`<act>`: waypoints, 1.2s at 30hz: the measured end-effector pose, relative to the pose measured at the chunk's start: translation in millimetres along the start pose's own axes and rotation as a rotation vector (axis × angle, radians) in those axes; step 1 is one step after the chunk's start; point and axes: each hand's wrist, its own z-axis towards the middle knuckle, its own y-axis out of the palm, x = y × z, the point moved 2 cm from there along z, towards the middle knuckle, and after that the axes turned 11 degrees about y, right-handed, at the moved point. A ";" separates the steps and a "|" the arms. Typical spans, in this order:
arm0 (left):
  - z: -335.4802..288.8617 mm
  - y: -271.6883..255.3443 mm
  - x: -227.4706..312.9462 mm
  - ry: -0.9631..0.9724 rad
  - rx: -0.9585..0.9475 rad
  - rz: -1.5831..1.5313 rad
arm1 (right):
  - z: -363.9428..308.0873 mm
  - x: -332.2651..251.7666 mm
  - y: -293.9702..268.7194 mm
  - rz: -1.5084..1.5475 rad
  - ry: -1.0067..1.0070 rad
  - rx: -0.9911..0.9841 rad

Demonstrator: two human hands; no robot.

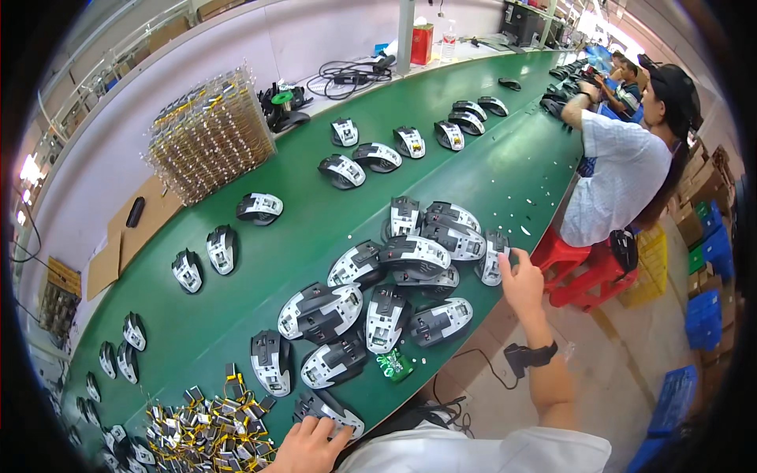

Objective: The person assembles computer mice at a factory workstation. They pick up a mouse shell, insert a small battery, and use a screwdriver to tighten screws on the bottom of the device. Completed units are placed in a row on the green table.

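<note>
Left hand (311, 448): bottom centre, fingers loosely bent over a dark-grey mouse (327, 407).
Right hand (523, 285): right of centre, part-open, fingertips at the edge mouse (492, 262).
Grip: cannot tell for either; contact is hidden.
Edge mouse: could fall if nudged off the green bench (303, 240).
Mouse pile (418, 256): centre; could slide if knocked.
Yellow-taped parts (213, 430): lower left; could scatter if the left forearm sweeps.

No legible lettering; too small

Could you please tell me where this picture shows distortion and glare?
Head view: the fisheye lens curves the green worktable, and the corners go black; head view again: lights at the left edge blow out white, and a pale sheen lies toward the worktable's far right.
</note>
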 end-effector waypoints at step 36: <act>367.7 -87.6 -318.0 -0.153 -0.072 0.556 | 199.1 -123.2 -1.3 -0.463 -0.592 -0.857</act>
